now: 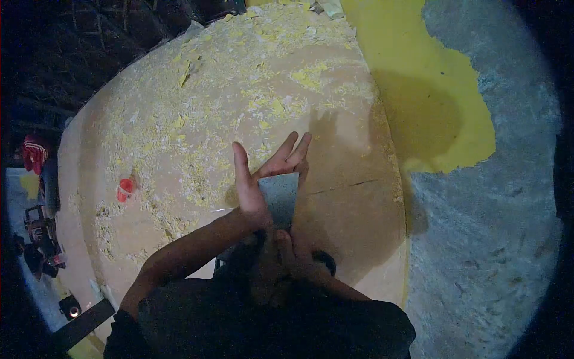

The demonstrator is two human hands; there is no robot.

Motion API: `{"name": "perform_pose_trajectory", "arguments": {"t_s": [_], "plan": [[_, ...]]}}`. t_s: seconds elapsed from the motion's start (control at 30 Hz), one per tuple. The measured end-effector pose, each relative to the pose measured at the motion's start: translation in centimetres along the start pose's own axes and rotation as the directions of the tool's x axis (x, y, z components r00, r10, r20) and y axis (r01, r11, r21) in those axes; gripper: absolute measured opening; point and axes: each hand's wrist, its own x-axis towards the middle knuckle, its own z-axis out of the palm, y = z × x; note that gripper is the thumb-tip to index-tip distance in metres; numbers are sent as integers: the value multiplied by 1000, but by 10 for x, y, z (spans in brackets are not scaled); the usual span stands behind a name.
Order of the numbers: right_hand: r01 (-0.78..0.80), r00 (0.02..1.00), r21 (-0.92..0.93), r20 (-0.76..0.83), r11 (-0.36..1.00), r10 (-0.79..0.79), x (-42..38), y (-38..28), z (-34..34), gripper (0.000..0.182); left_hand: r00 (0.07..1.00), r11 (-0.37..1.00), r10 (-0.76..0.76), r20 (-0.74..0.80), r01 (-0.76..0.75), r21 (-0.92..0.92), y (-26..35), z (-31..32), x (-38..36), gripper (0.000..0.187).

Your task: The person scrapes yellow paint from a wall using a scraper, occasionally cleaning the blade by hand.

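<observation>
Evidently the work is only partway along: a broad yellow coating [430, 119] covers part of the surface at the right, ending in a ragged edge, while the grey-blue area [490, 251] beside and below it shows no such coating. Yellow and whitish flakes [173, 143] lie scattered thickly over the brown board [353, 227], so a good deal seems to be off already, with the yellow patch left. The scraper [279, 194] is in front of the person's body, over the board and apart from the coating, its flat, wide blade pointing away from the body. The right hand [292, 256] has its fingers closed around the scraper's narrow end, thumb lying along it, forearm angled in from the right. The left arm reaches in from the other side, elbow bent; the left hand [250, 194] is open behind the blade, thumb and fingers spread. In this dim view, the palm may be touching the metal, but I cannot tell. A red object [125, 189] sits among the flakes, well apart from both hands.
</observation>
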Motion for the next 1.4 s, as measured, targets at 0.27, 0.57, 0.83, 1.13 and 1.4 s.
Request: {"name": "perform_pose_trajectory", "arguments": {"t_s": [0.27, 0.57, 0.83, 1.13, 1.4], "plan": [[-78, 995, 238, 72, 968, 62, 7, 61, 21, 29, 942, 976, 195, 272, -159, -147, -14, -9, 16, 115], [144, 987, 521, -138, 841, -84, 3, 34, -25, 31, 859, 627, 251, 447, -496, 601, -11, -14, 39, 113], [428, 741, 406, -670, 808, -55, -81, -56, -112, 33, 395, -455, -374, 839, -866, 205, 20, 130, 54, 76], [561, 601, 310, -790, 768, -120, -130, -61, -124, 42, 230, -451, -649, 725, -884, -124, -44, 208, 54, 62], [584, 559, 281, -820, 762, -126, -149, -51, -141, 40, 85, -560, -712, 697, -667, -491, -87, 187, 62, 53]]}}
